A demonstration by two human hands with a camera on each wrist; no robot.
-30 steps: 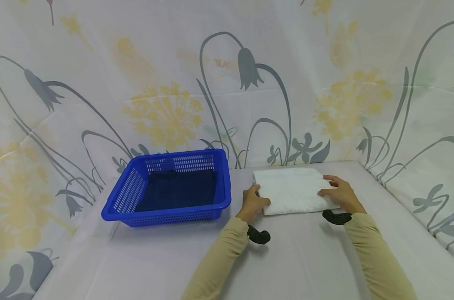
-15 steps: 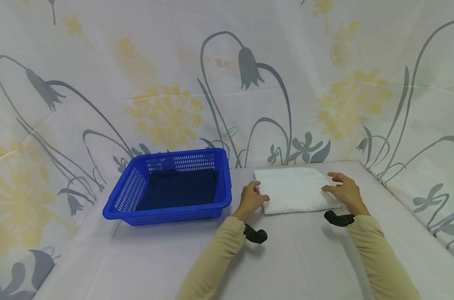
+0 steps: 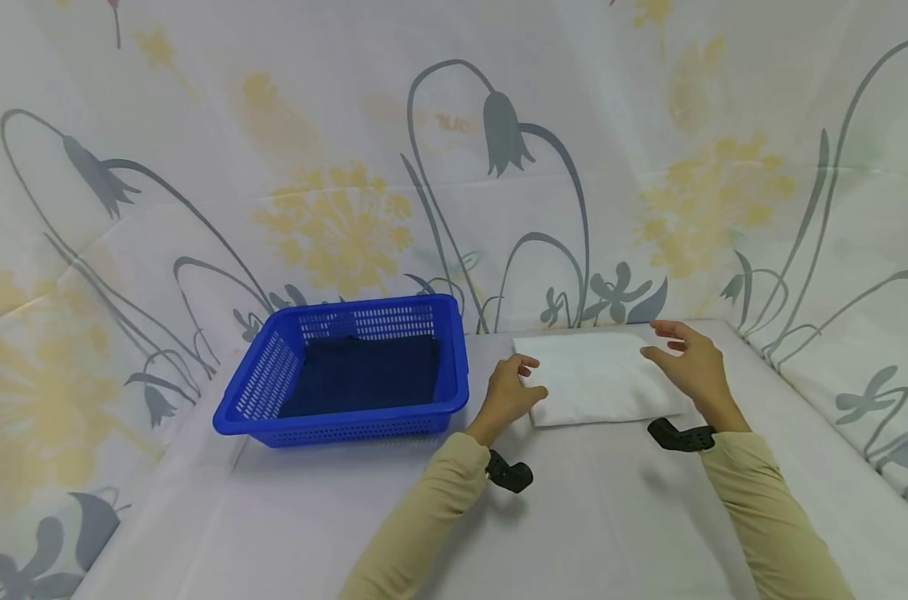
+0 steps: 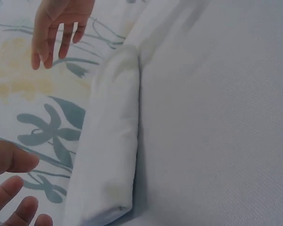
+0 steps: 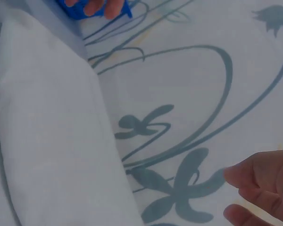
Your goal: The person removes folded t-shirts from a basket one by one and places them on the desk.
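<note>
A folded white cloth (image 3: 596, 383) lies flat on the table at right of centre in the head view. My left hand (image 3: 509, 392) hovers over its left edge, fingers loosely bent and holding nothing. Over the cloth's right end is my right hand (image 3: 689, 362), raised, with thumb and fingers apart. In the left wrist view the cloth (image 4: 111, 136) shows its thick folded edge, with fingers of the left hand (image 4: 14, 188) off to its side. The right wrist view has the cloth (image 5: 52, 122) at left and the right hand (image 5: 264, 188) away from it.
To the left stands a blue plastic basket (image 3: 224, 417) with perforated sides. Inside it lies a dark navy cloth (image 3: 363, 375). A flower-printed sheet (image 3: 333, 125) hangs behind the white-covered table (image 3: 574, 517). Each wrist carries a black camera mount (image 3: 509, 472).
Both hands have let go of the white cloth and lifted off it. The right hand has risen most. The cloth stays in place, and the head view has shifted slightly.
</note>
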